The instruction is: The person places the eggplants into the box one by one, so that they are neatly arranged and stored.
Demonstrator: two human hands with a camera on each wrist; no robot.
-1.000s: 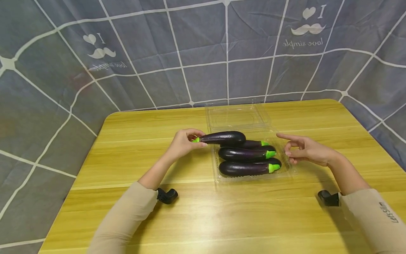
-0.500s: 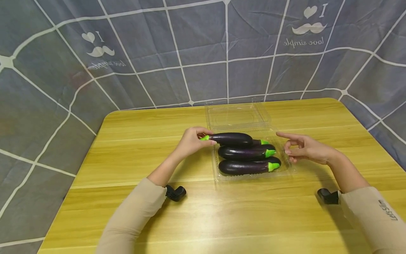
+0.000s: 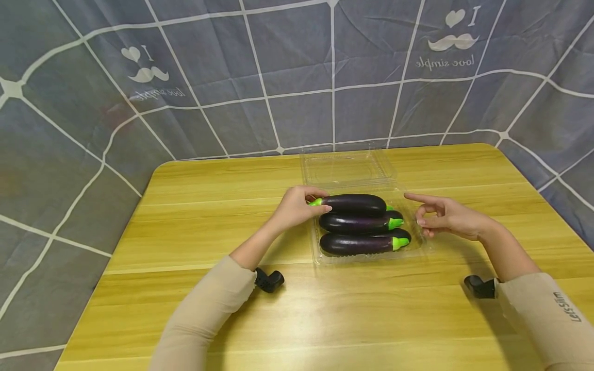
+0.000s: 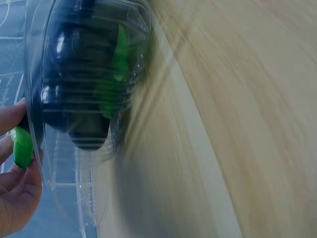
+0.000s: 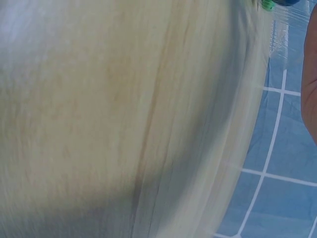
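Since a sec ago the left hand (image 3: 297,206) has slid the top eggplant (image 3: 353,204) rightward: it was hanging well off the left side of the clear tray (image 3: 419,246), now it sits almost fully over it, stacked on the others w/ only the green stem end poking past the left rim. So, as I read it, this one is nearly seated in the pack.

Two more eggplants (image 3: 357,223) lie below it toward the frame bottom, green caps pointing right, and a fourth is mostly hidden underneath, just its green tip showing at right. The tray's lid (image 3: 345,168) is flipped open behind, toward the upper centre of the frame.

Left hand: forearm comes up from bottom left, wrist bent in, thumb & fingers pinching the green stem at centre frame. The left wrist view confirms it, fingers (image 4: 15,178) curled at the stem at its left edge, tho blurry.

Right hand (image 3: 443,216) hasn't budged: parked right of centre, just beside the tray's right edge, index finger pointing left toward the eggplants, other fingers loosely curled, holding nothing. Can't tell if it touches the rim. Right wrist view is mostly blurred table (image 5: 124,124), no help.

Wood table (image 3: 185,216) fills the lower half, grey grid cloth (image 3: 93,129) behind.
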